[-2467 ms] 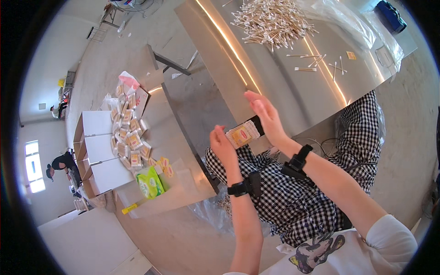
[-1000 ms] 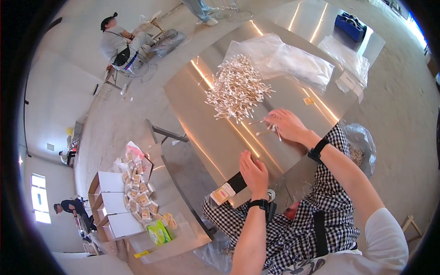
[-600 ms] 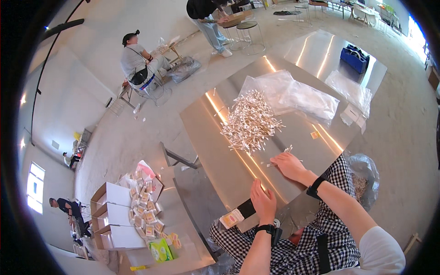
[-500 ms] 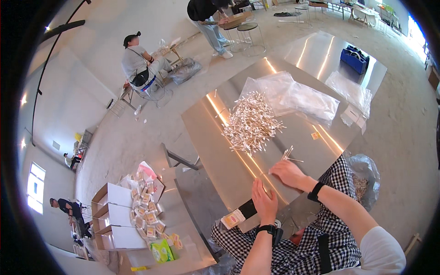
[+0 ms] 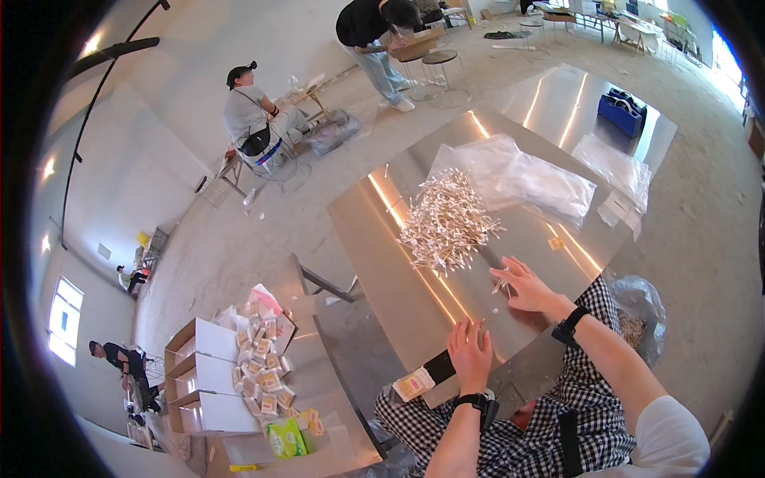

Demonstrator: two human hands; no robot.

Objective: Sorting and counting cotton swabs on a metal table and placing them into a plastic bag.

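A few thin white sticks (image 5: 502,280) sit pinched under the right hand (image 5: 532,288) on the shiny counter (image 5: 398,263), just short of the big loose pile of sticks (image 5: 448,225). The left hand (image 5: 470,354) grips one stick (image 5: 488,318) by the counter's near edge, beside a small packet (image 5: 425,378). Clear bags (image 5: 526,177) lie beyond the pile. On a lower counter to the left, open white boxes (image 5: 199,374) sit next to heaped small packets (image 5: 259,358).
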